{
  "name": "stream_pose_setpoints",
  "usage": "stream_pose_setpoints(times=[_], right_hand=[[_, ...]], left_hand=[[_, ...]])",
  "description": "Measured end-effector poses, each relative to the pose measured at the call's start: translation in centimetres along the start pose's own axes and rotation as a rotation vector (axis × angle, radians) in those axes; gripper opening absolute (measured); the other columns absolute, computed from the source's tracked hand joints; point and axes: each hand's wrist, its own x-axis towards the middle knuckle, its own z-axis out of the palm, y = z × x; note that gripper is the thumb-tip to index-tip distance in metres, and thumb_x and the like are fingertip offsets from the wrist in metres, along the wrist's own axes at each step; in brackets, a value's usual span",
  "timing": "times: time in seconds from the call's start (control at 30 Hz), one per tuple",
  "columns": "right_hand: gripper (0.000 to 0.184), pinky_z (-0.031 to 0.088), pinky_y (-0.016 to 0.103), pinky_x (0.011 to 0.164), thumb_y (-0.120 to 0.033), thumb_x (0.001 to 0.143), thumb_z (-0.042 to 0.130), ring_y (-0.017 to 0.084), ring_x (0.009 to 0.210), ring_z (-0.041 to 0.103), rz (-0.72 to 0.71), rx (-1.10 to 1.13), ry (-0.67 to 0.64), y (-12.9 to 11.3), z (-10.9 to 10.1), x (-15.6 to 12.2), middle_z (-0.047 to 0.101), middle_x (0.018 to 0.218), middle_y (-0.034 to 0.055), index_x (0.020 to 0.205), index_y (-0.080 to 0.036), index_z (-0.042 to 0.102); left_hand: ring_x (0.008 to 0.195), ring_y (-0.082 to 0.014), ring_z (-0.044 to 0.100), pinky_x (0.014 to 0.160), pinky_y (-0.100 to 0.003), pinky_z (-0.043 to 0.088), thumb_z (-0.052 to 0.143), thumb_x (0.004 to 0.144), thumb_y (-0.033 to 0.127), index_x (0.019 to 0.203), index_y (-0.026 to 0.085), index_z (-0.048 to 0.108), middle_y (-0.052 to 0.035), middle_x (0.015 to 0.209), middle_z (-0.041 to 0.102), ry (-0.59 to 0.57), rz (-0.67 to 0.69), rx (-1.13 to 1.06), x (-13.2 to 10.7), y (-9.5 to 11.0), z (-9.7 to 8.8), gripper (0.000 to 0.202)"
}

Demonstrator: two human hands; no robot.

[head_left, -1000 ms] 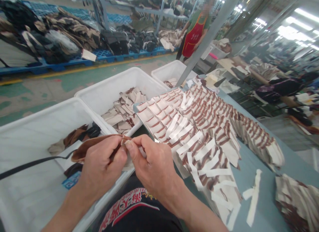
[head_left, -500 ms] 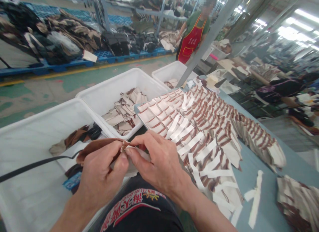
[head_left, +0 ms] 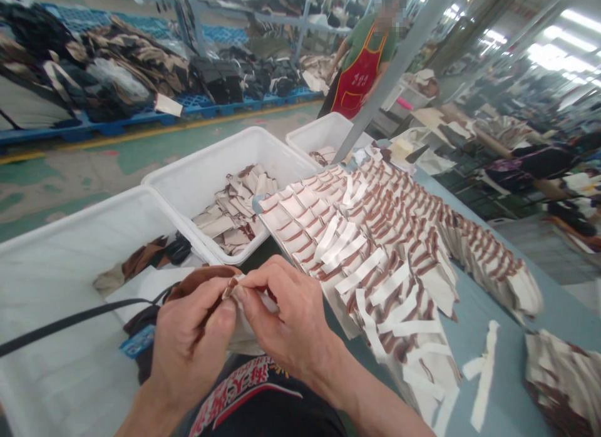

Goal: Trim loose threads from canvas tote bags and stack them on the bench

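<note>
Between my two hands is a brown and beige fabric piece, its brown part point(head_left: 203, 275) arching behind the left fingers and a pale panel point(head_left: 246, 337) hanging below. My left hand point(head_left: 190, 337) is closed, pinching the piece's edge between thumb and fingers. Close against it, my right hand point(head_left: 288, 315) pinches the same edge, thumb and index fingertip together. The fingers partly hide the gripped edge. A black strap point(head_left: 79, 321) runs in from the left and passes behind my left hand; whether it joins the piece I cannot tell.
White bins point(head_left: 84, 227) stand left and ahead, holding fabric pieces point(head_left: 235, 202). On the blue-grey table point(head_left: 474, 305) at right lie overlapping rows of beige-brown pieces point(head_left: 389, 218) and white strips point(head_left: 359, 271). A slanted metal post point(head_left: 385, 89) rises beyond. A person in a red apron point(head_left: 354, 80) stands behind the bins.
Both hands keep their pinch on the fabric piece and have shifted slightly. Less of its brown part shows at left. The person in the apron has moved a little to the left.
</note>
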Motion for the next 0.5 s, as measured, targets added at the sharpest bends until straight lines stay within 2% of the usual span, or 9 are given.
stream_pose_setpoints(times=[0.1, 0.17, 0.3, 0.43, 0.5], right_hand=[[0.017, 0.049, 0.024, 0.062, -0.023, 0.112, 0.069, 0.012, 0.068, 0.067, 0.08, 0.03, 0.012, -0.2, 0.3, -0.4, 0.075, 0.084, 0.002, 0.095, -0.02, 0.072], [0.016, 0.05, 0.023, 0.063, -0.021, 0.11, 0.071, 0.012, 0.068, 0.068, 0.104, 0.056, 0.016, -0.3, 0.4, -0.6, 0.075, 0.084, 0.0021, 0.094, -0.019, 0.072], [0.014, 0.051, 0.022, 0.065, -0.019, 0.108, 0.072, 0.012, 0.069, 0.069, 0.16, 0.093, 0.014, -0.6, 0.8, -0.9, 0.075, 0.084, 0.0027, 0.094, -0.017, 0.074], [0.017, 0.052, 0.022, 0.066, -0.025, 0.107, 0.072, 0.012, 0.067, 0.069, 0.309, 0.174, 0.023, -0.8, 1.6, -1.2, 0.075, 0.081, 0.0009, 0.092, -0.019, 0.074], [0.018, 0.052, 0.022, 0.066, -0.027, 0.108, 0.071, 0.012, 0.067, 0.068, 0.338, 0.17, 0.022, -0.8, 1.9, -1.3, 0.074, 0.081, 0.0006, 0.092, -0.019, 0.073]], left_hand=[[0.071, -0.0165, 0.081, 0.065, -0.021, 0.061, 0.053, 0.105, 0.018, 0.091, 0.021, 0.076, 0.0004, 0.083, 0.084, 0.035, -0.03, -0.001, -0.1, 0.2, 0.3, 0.027], [0.074, -0.0169, 0.082, 0.069, -0.021, 0.062, 0.054, 0.105, 0.019, 0.088, 0.02, 0.077, 0.0001, 0.083, 0.085, 0.053, -0.043, -0.008, -0.3, 0.1, 0.4, 0.029], [0.088, -0.0198, 0.087, 0.079, -0.022, 0.066, 0.056, 0.105, 0.019, 0.094, 0.02, 0.081, -0.0041, 0.097, 0.09, 0.08, -0.066, -0.016, -1.0, -0.2, 0.7, 0.027], [0.065, -0.0152, 0.081, 0.061, -0.02, 0.06, 0.057, 0.105, 0.017, 0.095, 0.021, 0.079, 0.0008, 0.085, 0.087, 0.122, -0.062, 0.024, -1.4, -0.5, 1.1, 0.025], [0.061, -0.0144, 0.079, 0.058, -0.02, 0.058, 0.057, 0.104, 0.016, 0.094, 0.021, 0.078, 0.0011, 0.083, 0.086, 0.144, -0.048, 0.052, -1.4, -0.6, 1.3, 0.024]])
